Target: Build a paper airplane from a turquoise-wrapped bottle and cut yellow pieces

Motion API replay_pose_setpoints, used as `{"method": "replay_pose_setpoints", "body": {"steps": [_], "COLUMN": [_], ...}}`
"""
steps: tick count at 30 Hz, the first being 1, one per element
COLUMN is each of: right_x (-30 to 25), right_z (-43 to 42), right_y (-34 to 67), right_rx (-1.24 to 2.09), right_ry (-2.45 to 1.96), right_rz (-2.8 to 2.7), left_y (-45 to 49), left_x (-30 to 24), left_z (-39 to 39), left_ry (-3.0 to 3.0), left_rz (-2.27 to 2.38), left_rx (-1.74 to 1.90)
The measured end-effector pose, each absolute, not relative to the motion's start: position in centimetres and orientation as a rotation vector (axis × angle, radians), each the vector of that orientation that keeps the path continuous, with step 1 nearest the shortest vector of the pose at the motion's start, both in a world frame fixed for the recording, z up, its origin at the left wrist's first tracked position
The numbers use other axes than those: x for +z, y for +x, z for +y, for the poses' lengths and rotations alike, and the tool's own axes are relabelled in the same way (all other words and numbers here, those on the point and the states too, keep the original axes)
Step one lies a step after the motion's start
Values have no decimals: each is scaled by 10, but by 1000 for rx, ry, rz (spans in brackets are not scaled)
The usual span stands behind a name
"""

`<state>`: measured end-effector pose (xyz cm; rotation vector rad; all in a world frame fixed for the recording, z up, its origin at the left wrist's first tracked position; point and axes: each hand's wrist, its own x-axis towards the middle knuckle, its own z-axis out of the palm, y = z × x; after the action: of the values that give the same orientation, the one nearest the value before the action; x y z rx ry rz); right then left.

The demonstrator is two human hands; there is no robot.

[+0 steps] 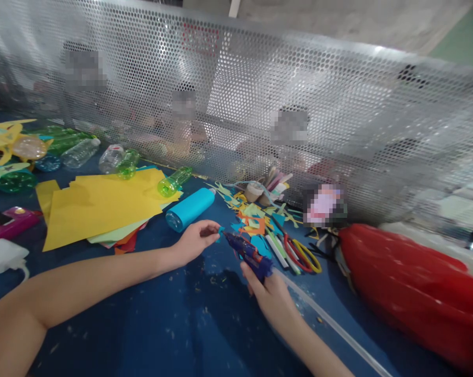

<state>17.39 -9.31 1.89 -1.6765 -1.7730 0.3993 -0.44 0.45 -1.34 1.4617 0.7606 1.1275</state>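
Observation:
My right hand (pixel 273 298) grips a blue hot glue gun (pixel 249 254), its nozzle pointing up and left. A clear glue stick (pixel 330 322) trails from the back of the gun toward the lower right. My left hand (pixel 197 238) pinches a small light-blue paper piece (pixel 220 230) right at the nozzle tip. Both hands hover over the dark blue table (pixel 161 324). A blue bottle (pixel 189 208) lies on its side just behind my left hand.
Yellow paper sheets (pixel 99 204) lie at left. Green and clear plastic bottles (pixel 119 159) line the back. Coloured paper scraps (pixel 252 217), pens and scissors (pixel 299 254) sit ahead. A red plastic object (pixel 413 288) fills the right. A perforated metal screen (pixel 260 104) walls the far side, with people behind.

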Motion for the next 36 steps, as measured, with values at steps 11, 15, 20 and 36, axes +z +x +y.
{"method": "replay_pose_setpoints", "body": {"steps": [11,15,20,36], "right_x": [20,22,23,26], "right_z": [-92,-93,-94,-95], "right_y": [175,173,173,171], "right_rx": [361,348,334,402], "right_ry": [-1702,-1678,-1679,-1668], "right_rz": [-1799,-1836,-1844,-1767], "left_y": [-5,-5,-5,-6], "left_x": [-15,-15,-15,-12], "left_z": [5,6,6,4], "left_ry": [1477,1465,1482,1491], "left_rz": [772,764,769,773], "left_rx": [1118,1128,1119,1105]}}
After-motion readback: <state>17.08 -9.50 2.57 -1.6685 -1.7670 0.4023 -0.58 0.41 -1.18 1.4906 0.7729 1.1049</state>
